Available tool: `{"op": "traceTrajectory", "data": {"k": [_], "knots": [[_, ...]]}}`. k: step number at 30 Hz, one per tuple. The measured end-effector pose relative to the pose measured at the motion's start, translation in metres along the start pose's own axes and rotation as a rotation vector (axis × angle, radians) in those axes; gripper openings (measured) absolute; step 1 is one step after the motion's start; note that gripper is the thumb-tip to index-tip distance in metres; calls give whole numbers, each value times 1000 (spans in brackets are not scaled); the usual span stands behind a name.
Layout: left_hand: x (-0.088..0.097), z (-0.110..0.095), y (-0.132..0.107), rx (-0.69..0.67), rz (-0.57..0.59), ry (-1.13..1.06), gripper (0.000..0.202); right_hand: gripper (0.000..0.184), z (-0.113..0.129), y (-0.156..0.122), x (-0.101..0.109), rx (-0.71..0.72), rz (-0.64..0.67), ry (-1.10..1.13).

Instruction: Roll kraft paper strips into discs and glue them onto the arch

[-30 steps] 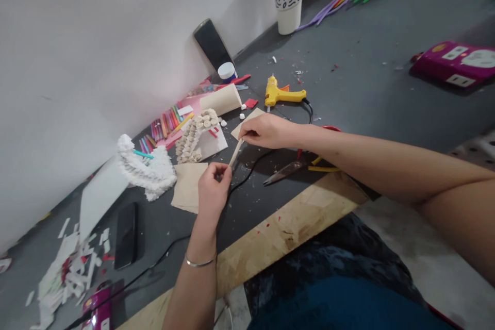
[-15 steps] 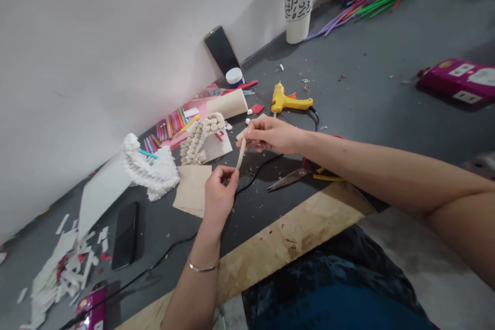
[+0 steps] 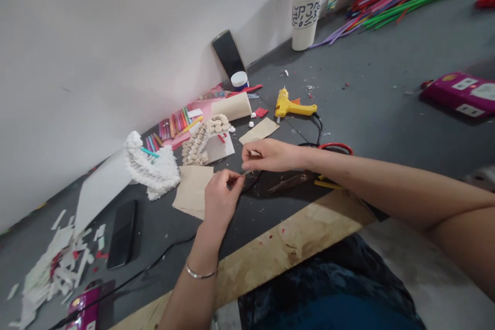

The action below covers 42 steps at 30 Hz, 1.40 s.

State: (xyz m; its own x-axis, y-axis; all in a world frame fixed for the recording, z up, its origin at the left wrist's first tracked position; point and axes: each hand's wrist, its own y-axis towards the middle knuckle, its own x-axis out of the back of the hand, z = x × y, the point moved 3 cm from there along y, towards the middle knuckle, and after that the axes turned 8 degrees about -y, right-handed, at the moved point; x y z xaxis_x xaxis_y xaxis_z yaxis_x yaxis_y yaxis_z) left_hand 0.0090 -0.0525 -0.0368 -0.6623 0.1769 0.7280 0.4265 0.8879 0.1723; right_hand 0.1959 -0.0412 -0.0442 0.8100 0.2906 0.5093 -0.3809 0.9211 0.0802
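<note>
bare forearms (image 3: 371,180), a thin, shiny, rounded silver-coloured metal bangle (image 3: 201,275), and loose black cloth with smoky blue-grey streaks (image 3: 348,263).
the bangle circles the wrist of the left hand (image 3: 221,198); the right hand (image 3: 266,155) is bare. past the near edge of the flat dark grey tabletop (image 3: 386,103), plain deep-blue cloth (image 3: 328,307) adjoins the streaked black.

Open passage: dark tabletop (image 3: 379,98), between yellow glue gun (image 3: 296,109) and purple socket block (image 3: 460,94). Obstacles: scissors (image 3: 290,182), partly beneath right forearm (image 3: 348,167); black cable (image 3: 176,244), crossing under left hand (image 3: 221,195); beige coil-work (image 3: 193,143), beyond left hand.
</note>
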Motion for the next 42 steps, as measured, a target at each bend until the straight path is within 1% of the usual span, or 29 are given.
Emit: {"op": "traceTrajectory", "data": {"k": [1,3,5,7,8,10,13,16,22,24,26,28,31,34,36,38,42], "knots": [[-1,0,0,-22,22,18,18,20,1,-1,-1,47,23,-133],[-3,0,0,-53,77,18,17,23,2,-2,-3,89,89,-305],[-5,2,1,-70,127,-11,16,19,1,-2,-4,101,132,-386],[-6,2,1,-64,141,-40,15,14,1,-3,-4,110,121,-426],[-6,2,1,-51,127,-51,14,14,1,-3,-4,114,101,-433],[-4,3,1,-13,62,-78,14,15,2,-4,-4,121,51,-419],[-2,4,0,49,-26,-158,17,18,4,-5,-3,146,3,-333],[-3,6,-1,108,-25,-294,21,20,6,-6,-3,179,2,-230],[-8,15,3,212,40,-578,27,25,6,-5,-3,213,37,-67],[-11,21,5,225,3,-662,28,24,7,-6,-3,230,33,-38],[-13,25,6,228,-74,-717,28,22,8,-6,-5,232,19,-24],[-14,25,5,215,-148,-706,26,21,8,-5,-6,215,-11,-31],[-11,17,3,143,-201,-559,17,20,7,-5,-8,172,-68,-94],[-6,5,0,15,-228,-405,16,22,6,-5,-10,145,-103,-173],[-6,2,-1,-42,-220,-373,17,22,5,-5,-11,140,-108,-211],[-6,3,-1,-51,-204,-385,16,21,4,-5,-11,150,-104,-252],[-8,9,0,-7,-199,-406,15,19,4,-6,-12,166,-88,-340]]}}
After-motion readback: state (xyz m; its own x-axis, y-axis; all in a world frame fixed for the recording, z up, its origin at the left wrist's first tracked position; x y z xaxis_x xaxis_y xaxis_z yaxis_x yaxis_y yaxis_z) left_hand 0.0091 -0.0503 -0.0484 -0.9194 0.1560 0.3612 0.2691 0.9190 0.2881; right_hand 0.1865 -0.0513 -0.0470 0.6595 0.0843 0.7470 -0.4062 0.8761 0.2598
